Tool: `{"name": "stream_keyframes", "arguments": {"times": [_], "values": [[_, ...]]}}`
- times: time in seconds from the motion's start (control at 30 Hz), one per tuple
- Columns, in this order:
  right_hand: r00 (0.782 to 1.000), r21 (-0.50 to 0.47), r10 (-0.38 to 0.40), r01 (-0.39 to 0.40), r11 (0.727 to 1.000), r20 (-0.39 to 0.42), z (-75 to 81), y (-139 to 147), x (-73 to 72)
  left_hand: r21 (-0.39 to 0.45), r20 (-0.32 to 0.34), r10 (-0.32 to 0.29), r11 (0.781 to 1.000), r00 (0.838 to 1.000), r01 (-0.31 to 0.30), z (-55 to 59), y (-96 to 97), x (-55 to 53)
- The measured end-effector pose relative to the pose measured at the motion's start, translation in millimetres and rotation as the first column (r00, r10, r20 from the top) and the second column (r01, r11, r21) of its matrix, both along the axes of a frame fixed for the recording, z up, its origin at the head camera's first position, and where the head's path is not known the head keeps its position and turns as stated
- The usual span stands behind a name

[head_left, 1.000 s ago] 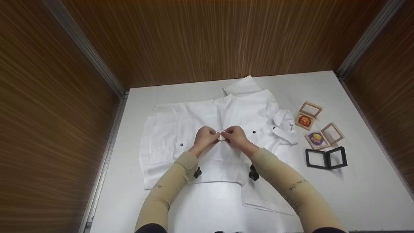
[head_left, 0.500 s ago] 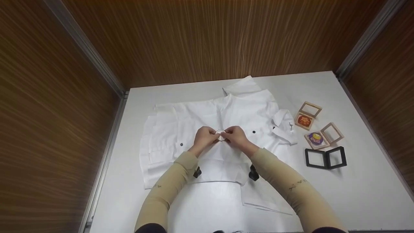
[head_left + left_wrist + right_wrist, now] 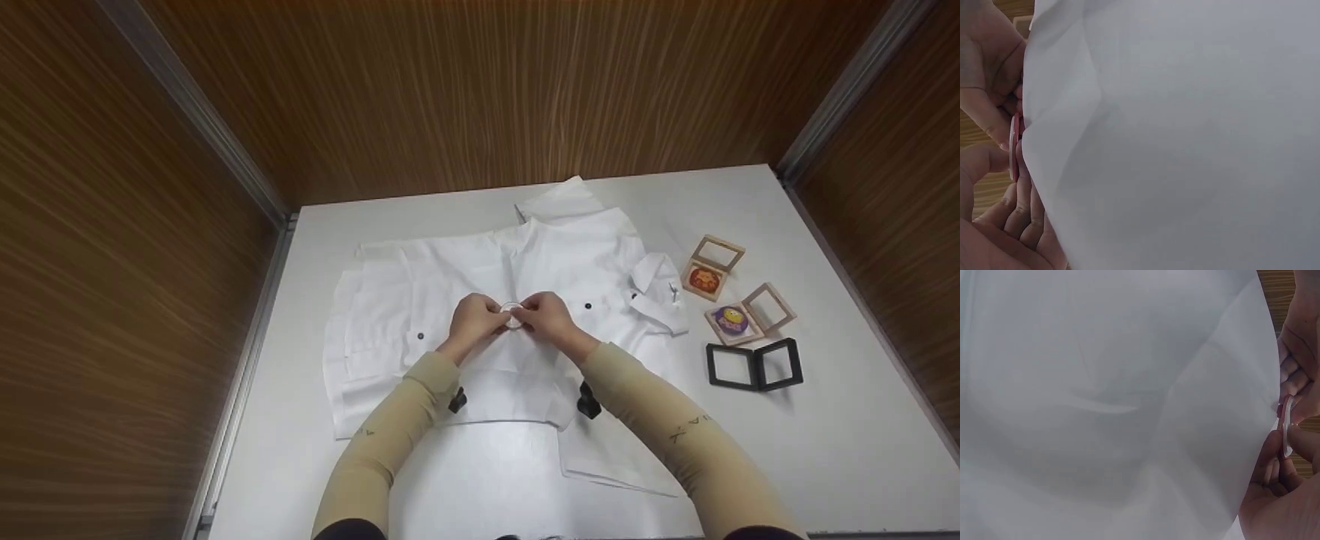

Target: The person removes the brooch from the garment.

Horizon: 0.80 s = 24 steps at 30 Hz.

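In the head view my left hand [image 3: 474, 326] and right hand [image 3: 550, 319] meet over a white shirt [image 3: 450, 262] spread on the table. Between them they pinch a small round badge [image 3: 514, 323], one hand at each side. Its pale face is towards me. The left wrist view shows the badge [image 3: 1014, 149] edge-on, thin and red along the rim, with a thumb on one side and curled fingers behind. White cloth bulges right beside it. In the right wrist view the badge [image 3: 1286, 427] is likewise held between thumb and fingers, close against the cloth. Fingertips hide part of it.
To the right lie two open wooden display boxes, one with a red round piece [image 3: 704, 280], one with a purple round piece [image 3: 731, 320]. An open black display frame [image 3: 731, 367] lies nearer. Wood-grain panels [image 3: 480, 97] enclose the white table [image 3: 847, 450].
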State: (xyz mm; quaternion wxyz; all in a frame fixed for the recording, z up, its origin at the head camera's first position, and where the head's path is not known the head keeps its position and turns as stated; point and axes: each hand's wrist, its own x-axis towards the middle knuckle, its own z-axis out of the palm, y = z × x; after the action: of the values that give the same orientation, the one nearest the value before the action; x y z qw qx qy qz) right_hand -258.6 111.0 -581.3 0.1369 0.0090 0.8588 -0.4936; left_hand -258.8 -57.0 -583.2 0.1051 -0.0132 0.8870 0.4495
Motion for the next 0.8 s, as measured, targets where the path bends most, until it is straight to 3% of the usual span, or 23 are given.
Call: {"name": "stream_keyframes", "arguments": {"times": [0.43,0.8], "values": [[0.999,-0.128,-0.034,0.038,0.991,0.038,-2.8,1.8,-3.4,0.177,0.114,0.029,0.983,0.993,-0.049,7.5,-2.9,-1.9],[0.998,-0.172,-0.014,0.024,0.985,0.058,-1.3,4.5,-6.0,0.243,0.132,0.032,0.968,0.991,-0.064,3.7,-4.8,-3.2]]}}
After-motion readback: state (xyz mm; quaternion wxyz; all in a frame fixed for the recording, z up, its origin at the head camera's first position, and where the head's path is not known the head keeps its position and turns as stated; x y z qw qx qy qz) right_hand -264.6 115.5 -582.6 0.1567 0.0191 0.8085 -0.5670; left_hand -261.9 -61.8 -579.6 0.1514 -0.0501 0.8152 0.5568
